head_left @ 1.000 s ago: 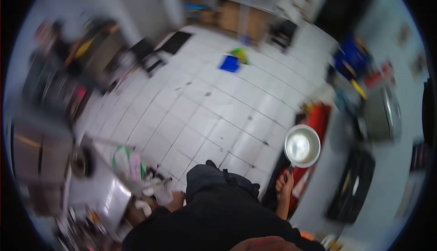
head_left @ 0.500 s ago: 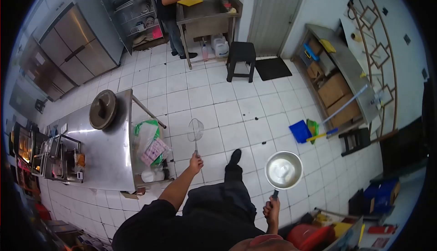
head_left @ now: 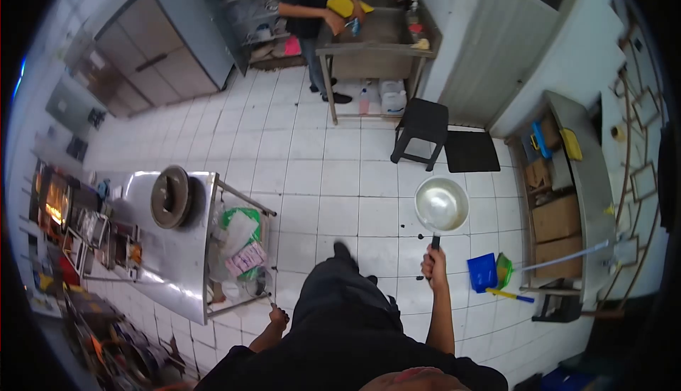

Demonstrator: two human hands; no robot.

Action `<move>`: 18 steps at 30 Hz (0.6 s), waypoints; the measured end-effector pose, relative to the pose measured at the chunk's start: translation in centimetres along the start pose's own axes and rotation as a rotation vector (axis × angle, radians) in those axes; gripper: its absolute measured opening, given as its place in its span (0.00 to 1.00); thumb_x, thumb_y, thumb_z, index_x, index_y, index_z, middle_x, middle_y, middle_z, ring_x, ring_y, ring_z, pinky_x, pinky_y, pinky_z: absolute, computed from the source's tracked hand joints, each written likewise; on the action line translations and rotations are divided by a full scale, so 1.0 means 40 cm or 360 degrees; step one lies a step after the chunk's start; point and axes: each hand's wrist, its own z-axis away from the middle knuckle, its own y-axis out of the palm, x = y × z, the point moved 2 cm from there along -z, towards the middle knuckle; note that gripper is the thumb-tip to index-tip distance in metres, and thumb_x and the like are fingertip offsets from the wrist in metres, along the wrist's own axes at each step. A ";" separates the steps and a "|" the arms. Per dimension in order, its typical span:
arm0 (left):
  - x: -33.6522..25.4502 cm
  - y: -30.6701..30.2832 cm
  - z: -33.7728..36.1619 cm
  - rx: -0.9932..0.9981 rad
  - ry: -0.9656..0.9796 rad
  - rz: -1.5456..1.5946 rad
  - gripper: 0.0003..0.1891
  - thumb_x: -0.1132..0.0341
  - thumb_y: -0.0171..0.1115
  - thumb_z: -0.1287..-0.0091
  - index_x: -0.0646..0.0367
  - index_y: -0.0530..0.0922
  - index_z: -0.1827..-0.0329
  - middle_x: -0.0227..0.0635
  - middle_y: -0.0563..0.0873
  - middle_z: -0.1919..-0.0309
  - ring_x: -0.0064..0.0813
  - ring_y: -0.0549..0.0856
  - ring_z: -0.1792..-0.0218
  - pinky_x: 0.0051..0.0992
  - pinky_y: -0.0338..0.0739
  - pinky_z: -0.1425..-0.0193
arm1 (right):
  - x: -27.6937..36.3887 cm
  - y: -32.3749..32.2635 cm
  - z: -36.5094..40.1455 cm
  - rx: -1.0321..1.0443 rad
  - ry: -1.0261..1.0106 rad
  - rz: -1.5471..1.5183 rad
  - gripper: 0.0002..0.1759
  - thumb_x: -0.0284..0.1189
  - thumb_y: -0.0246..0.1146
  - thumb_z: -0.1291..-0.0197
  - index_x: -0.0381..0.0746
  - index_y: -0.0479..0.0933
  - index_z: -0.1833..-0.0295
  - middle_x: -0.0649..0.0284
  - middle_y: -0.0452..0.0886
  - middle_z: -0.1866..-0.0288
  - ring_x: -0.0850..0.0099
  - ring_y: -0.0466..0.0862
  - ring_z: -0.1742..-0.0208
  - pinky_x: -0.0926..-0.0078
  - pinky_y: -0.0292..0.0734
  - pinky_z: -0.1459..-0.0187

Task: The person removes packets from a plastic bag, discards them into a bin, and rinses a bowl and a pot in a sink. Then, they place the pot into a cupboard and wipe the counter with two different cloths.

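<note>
Fingers of the right hand (head_left: 434, 260) are wrapped tight around the dark handle of a metal pan (head_left: 441, 204), held out level over the white tiled floor (head_left: 333, 171), its shiny bowl facing up. Left hand (head_left: 279, 315) hangs low beside the corner of the steel table (head_left: 177, 270); whether its fingers are closed I cannot tell. A round lid (head_left: 172, 196) lies on that table. A black stool (head_left: 422, 125) stands beyond the pan, a blue dustpan (head_left: 483, 272) to its right. Another person (head_left: 308, 1) stands at the far sink.

Open floor (head_left: 340, 171) beyond pan (head_left: 441, 204); steel table (head_left: 170, 256) left
</note>
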 end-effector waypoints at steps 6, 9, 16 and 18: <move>0.068 0.214 0.013 -0.0449 -0.0151 0.0227 0.23 0.47 0.44 0.28 0.50 0.61 0.79 0.29 0.63 0.87 0.30 0.65 0.88 0.32 0.56 0.85 | 0.272 0.171 -0.368 0.0071 -0.0100 0.0003 0.13 0.35 0.58 0.34 0.50 0.61 0.69 0.78 0.53 0.85 0.88 0.49 0.89 0.85 0.39 0.90; 0.071 0.347 -0.110 -0.0251 -0.0344 0.0452 0.20 0.48 0.44 0.29 0.52 0.64 0.75 0.30 0.65 0.84 0.30 0.67 0.85 0.34 0.61 0.84 | 0.392 0.255 -0.541 0.0058 -0.0046 -0.0068 0.08 0.35 0.58 0.35 0.49 0.66 0.65 0.78 0.53 0.85 0.87 0.49 0.89 0.86 0.40 0.90; -0.401 0.849 -0.192 -0.0321 -0.0049 0.0658 0.23 0.44 0.48 0.29 0.56 0.72 0.67 0.29 0.69 0.78 0.27 0.69 0.75 0.33 0.67 0.71 | 0.696 0.436 -0.905 0.0227 -0.0015 -0.0197 0.07 0.37 0.60 0.35 0.48 0.71 0.63 0.77 0.53 0.84 0.87 0.50 0.88 0.86 0.40 0.90; -0.564 0.979 -0.228 -0.0159 -0.0020 0.0702 0.24 0.41 0.48 0.29 0.49 0.66 0.75 0.26 0.64 0.84 0.26 0.64 0.85 0.29 0.59 0.83 | 0.786 0.474 -1.018 0.0214 -0.0030 -0.0078 0.07 0.37 0.59 0.35 0.48 0.72 0.63 0.77 0.53 0.84 0.87 0.51 0.88 0.87 0.41 0.90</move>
